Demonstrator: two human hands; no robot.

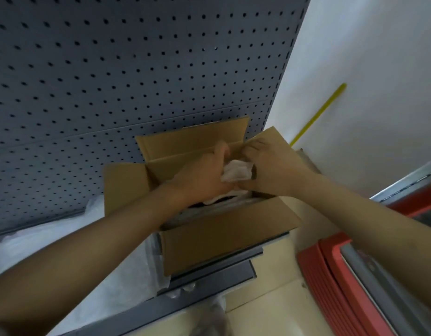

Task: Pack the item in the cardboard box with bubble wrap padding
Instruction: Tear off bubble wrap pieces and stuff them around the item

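Note:
An open cardboard box [219, 236] stands on a grey shelf with all its flaps folded outward. Both hands reach into its top. My left hand [202, 173] and my right hand [272, 166] pinch a crumpled whitish wad of wrap [237, 171] between them, over the far right part of the opening. Under the hands, inside the box, lie more pale wrap and something dark [216, 202], mostly hidden by my wrists. The picture is blurred, so the bubbles of the wrap do not show.
A grey pegboard [127, 69] rises right behind the box. Clear plastic sheeting [64, 229] lies on the shelf to the left. A red-framed unit [342, 275] stands at the lower right, and a yellow rod [318, 112] leans on the white wall.

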